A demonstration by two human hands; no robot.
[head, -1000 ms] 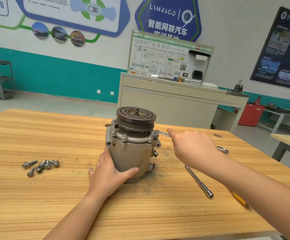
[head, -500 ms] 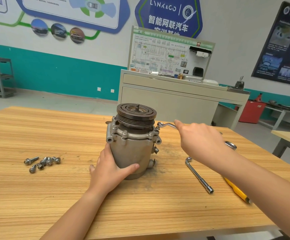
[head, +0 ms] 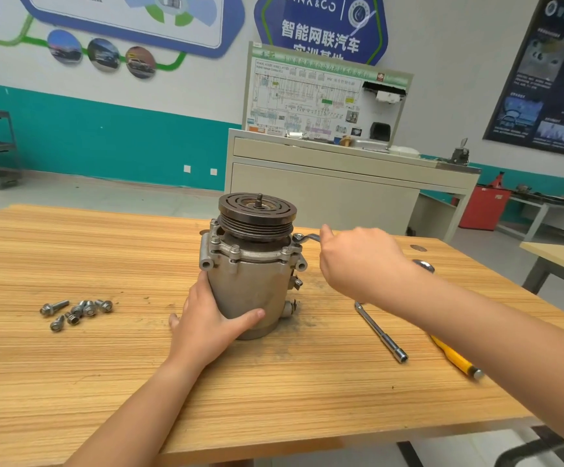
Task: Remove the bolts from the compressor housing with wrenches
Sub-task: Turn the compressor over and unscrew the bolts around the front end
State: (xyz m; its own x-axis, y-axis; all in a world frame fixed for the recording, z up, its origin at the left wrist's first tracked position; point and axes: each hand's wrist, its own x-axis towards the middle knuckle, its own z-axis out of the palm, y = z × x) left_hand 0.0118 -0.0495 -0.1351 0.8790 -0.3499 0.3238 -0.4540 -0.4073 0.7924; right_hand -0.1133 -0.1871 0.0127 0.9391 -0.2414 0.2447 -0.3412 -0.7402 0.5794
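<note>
Now, compressor housing: upright on the counter, pulley up, flange bolts in place.
Left hand: wrapped round the body from 7 o'clock, bracing.
Right hand: clamped on the wrench handle, out at 3 o'clock.
Wrench axis: flat, pointing 9 o'clock; ring at the flange edge, seating unclear.
Nearer hand: right takes the swing, I'd say.

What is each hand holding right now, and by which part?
The left hand grips the compressor housing around its lower body. The right hand holds the wrench by its handle, with the ring end at the housing's top flange.
</note>
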